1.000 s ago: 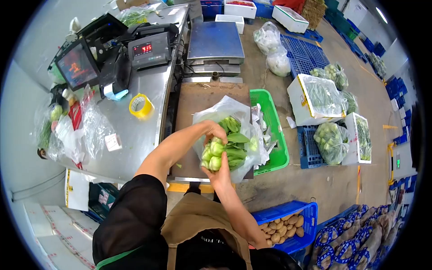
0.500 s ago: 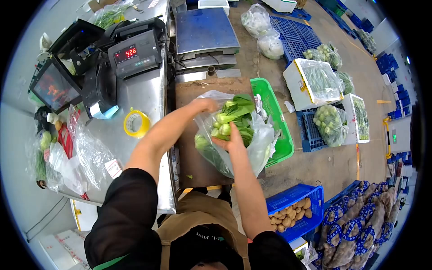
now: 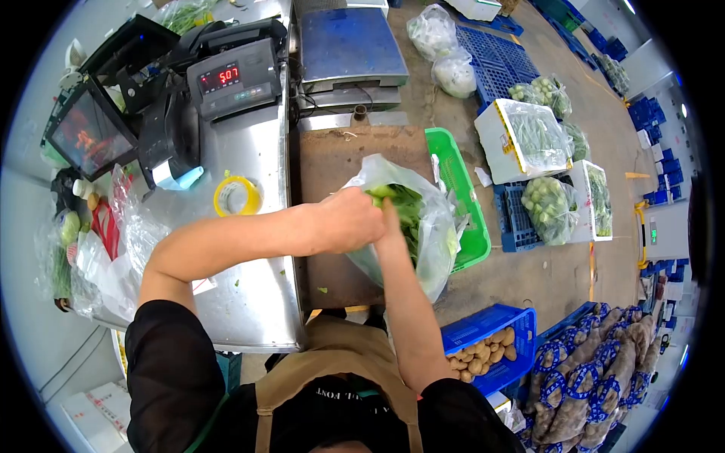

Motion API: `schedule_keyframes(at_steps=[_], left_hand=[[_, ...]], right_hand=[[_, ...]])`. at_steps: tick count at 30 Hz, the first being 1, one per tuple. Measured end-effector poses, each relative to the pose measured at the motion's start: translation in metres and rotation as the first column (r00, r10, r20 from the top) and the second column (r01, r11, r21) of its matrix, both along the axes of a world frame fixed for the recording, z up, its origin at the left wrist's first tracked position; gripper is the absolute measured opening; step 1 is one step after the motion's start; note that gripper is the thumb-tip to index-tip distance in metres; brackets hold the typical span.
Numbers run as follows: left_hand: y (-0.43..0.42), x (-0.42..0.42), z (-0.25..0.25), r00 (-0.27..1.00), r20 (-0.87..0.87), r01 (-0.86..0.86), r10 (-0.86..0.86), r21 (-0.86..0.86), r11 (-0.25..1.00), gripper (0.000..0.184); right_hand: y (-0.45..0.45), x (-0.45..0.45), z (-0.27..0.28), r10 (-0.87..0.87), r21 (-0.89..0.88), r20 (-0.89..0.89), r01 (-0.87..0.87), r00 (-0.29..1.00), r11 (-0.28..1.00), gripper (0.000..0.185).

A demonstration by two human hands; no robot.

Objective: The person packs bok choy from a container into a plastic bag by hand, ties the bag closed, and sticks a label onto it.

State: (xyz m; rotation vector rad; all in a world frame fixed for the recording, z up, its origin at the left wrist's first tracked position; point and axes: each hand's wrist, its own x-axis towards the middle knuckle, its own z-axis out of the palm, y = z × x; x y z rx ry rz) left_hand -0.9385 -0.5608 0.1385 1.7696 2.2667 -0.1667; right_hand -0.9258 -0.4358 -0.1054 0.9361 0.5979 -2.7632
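A clear plastic bag (image 3: pixel 433 260) of bok choy stands on a brown, worn platform (image 3: pixel 321 162). Its mouth is open, and dark green leaves and a pale stalk of the bok choy (image 3: pixel 408 208) show inside. My left hand (image 3: pixel 351 219) is a closed fist at the near-left side of the mouth, gripping the bag's edge. Close against it, my right hand (image 3: pixel 390 225) reaches into the mouth by the greens. Its fingers are mostly hidden and blurred, so their grip cannot be made out.
Right of the platform sits a green crate (image 3: pixel 461 204). A scale display (image 3: pixel 234 79) reading 5.07 and a yellow tape roll (image 3: pixel 236 196) stand on the steel counter (image 3: pixel 260 302). Potatoes fill a blue crate (image 3: pixel 495 321) nearby. Farther right are vegetable boxes (image 3: pixel 521 140) and netted sacks (image 3: pixel 589 377).
The bok choy has gone down from above into the bag with my right hand. My left hand has moved nearer to me along the bag's mouth. The display went from 4.26 to 5.07.
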Motion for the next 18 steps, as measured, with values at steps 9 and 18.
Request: schedule_keyframes(at_steps=[9, 18], left_hand=[[-0.051, 0.005, -0.013, 0.992, 0.081, -0.113, 0.101, 0.168, 0.979, 0.015], [-0.017, 0.063, -0.016, 0.984, -0.164, 0.007, 0.066, 0.41, 0.912, 0.003]], right_hand=[[-0.017, 0.09, 0.048, 0.467, 0.89, 0.242, -0.386, 0.851, 0.242, 0.035], [0.006, 0.058, 0.057, 0.813, 0.729, 0.207, 0.468, 0.545, -0.5, 0.02]])
